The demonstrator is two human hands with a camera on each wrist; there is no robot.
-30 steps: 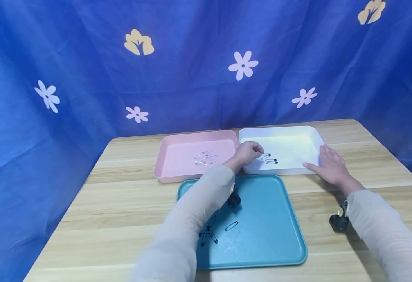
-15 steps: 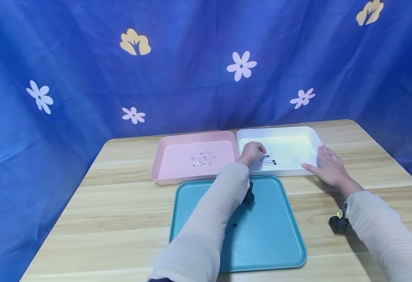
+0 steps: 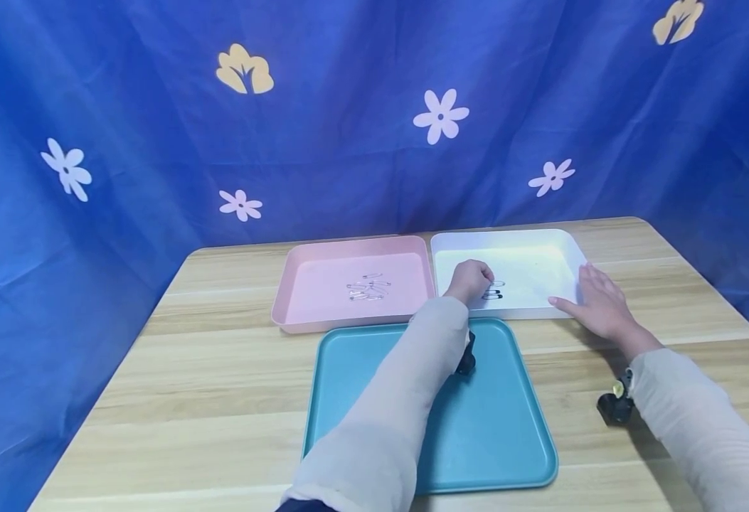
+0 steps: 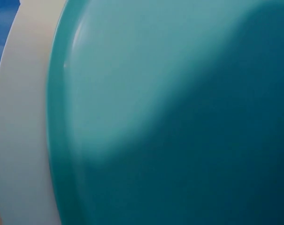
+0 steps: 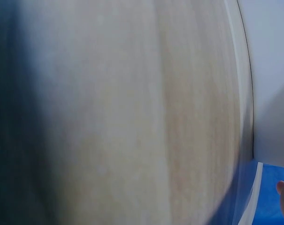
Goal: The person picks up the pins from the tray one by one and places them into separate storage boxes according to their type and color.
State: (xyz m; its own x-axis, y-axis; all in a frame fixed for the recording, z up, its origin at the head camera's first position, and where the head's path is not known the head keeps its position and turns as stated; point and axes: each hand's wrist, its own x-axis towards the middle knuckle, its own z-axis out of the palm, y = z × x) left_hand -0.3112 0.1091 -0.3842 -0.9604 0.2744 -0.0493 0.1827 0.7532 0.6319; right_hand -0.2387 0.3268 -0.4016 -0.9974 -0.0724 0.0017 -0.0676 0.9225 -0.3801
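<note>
My left hand reaches over the near left part of the white tray, its fingers bent downward beside a few safety pins. Black pins lie there, with a thin silver safety pin right at the fingertips. The fingertips are turned away, and I cannot tell whether they pinch a pin. My right hand rests at the tray's right wall, thumb and fingers extended along the rim. Neither wrist view shows the pins.
Several silver safety pins lie in the pink tray at the left. A teal tray sits in front, partly covered by the left sleeve. The wooden table meets a blue curtain behind.
My left hand has shifted right inside the white tray, covering a black pin seen before. The left forearm now hides the pins on the teal tray. The right hand stays in place.
</note>
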